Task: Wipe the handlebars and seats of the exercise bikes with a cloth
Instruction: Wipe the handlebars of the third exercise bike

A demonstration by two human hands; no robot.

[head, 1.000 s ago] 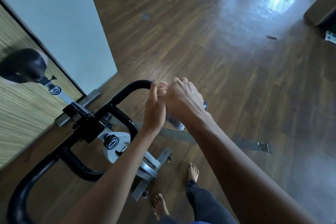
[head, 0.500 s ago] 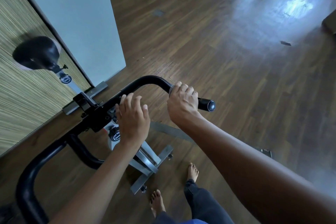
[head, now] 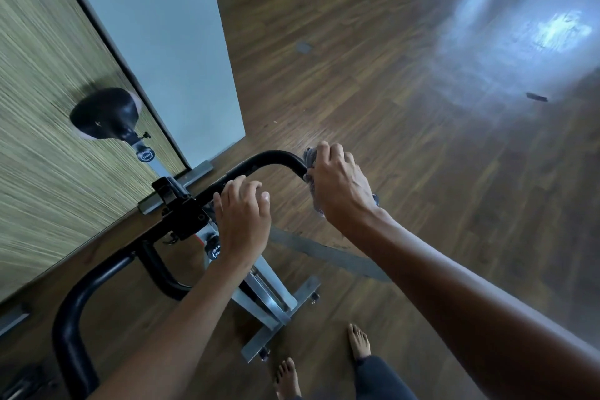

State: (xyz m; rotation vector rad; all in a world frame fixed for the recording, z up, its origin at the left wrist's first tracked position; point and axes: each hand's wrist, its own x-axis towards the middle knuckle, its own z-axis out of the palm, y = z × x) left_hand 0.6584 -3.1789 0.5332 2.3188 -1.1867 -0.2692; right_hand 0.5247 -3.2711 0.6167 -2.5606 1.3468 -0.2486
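Handlebar, black: right hand clenched around cloth on grip, left hand loosely steadying; best wiped with full-wrap strokes.

round badges on bike posts, lettering too blurred to read

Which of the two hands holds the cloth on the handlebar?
The right hand: grey cloth shows under its fingers, wrapped around the handlebar. The left hand rests bare.
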